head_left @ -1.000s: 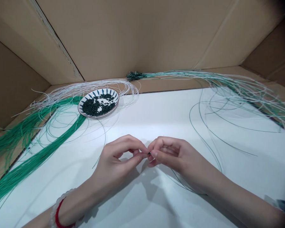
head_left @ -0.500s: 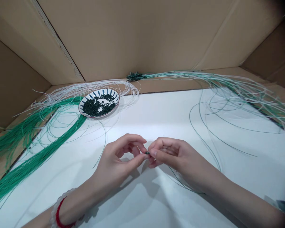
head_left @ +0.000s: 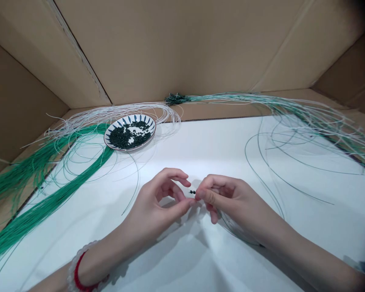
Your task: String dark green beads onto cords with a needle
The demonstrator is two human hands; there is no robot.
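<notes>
Between my hands sits a short row of small dark green beads [head_left: 192,192] at the end of a thin green cord [head_left: 231,230]. My right hand [head_left: 223,194] pinches the cord just behind the beads with thumb and index finger; the cord trails down below the palm. Close on the other side, my left hand [head_left: 166,194] has its thumb and index finger apart, fingers curved around the beads' free end. The left thumb tip is near the right fingertips; whether they touch I cannot tell.
A striped plate [head_left: 153,136] of loose dark beads stands back left, beside green cord bundles [head_left: 63,186] and white cords [head_left: 121,109]. A bundle of beaded cords [head_left: 231,96] lies along the back. Loose cords [head_left: 261,158] curve at right. Cardboard walls [head_left: 182,48] surround the white board.
My left thumb and index finger have let go of the beads and moved apart. More of the bead row now shows, held by my right hand. The view has shifted slightly.
</notes>
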